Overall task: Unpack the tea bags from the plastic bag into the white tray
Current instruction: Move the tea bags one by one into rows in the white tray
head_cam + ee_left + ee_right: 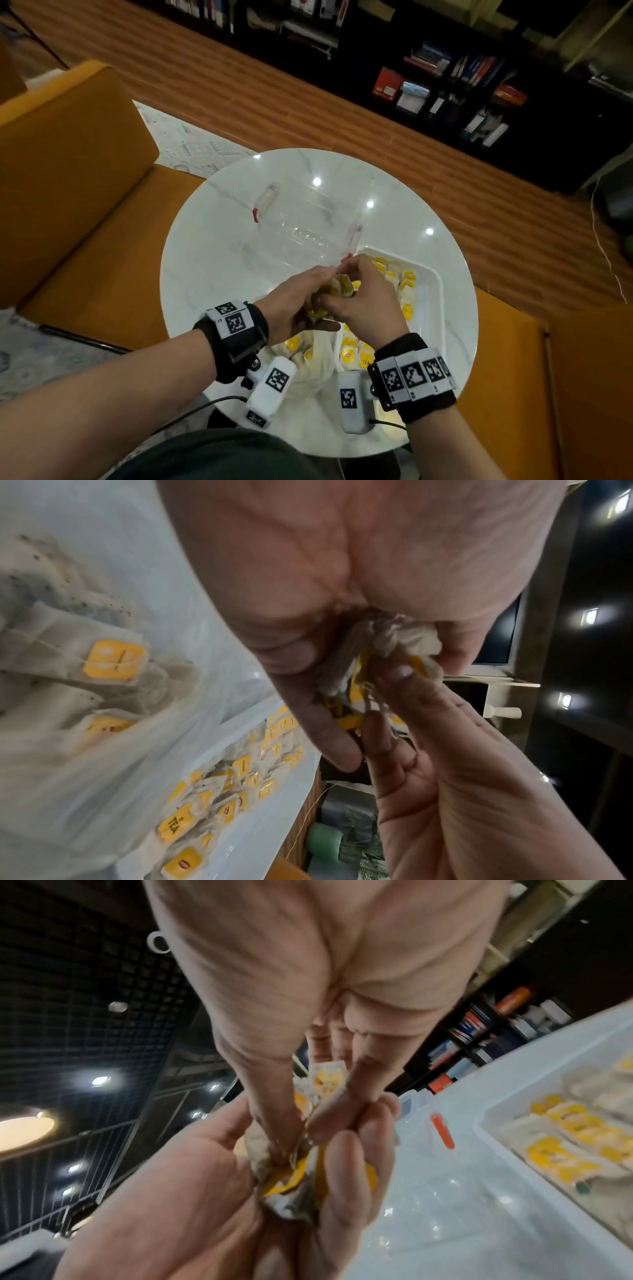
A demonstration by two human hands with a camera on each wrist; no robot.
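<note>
Both hands meet above the round table, holding one tangled clump of tea bags with yellow tags. My left hand cups and grips the clump from the left. My right hand pinches into the same clump with thumb and fingers, among the strings. Just right of the hands lies the white tray, holding several tea bags. The crumpled clear plastic bag lies under the hands near the table's front edge, with more tea bags inside it.
A clear plastic container with red latches stands on the white marble table, behind the hands and left of the tray. Orange seating surrounds the table. Dark bookshelves stand across the wooden floor.
</note>
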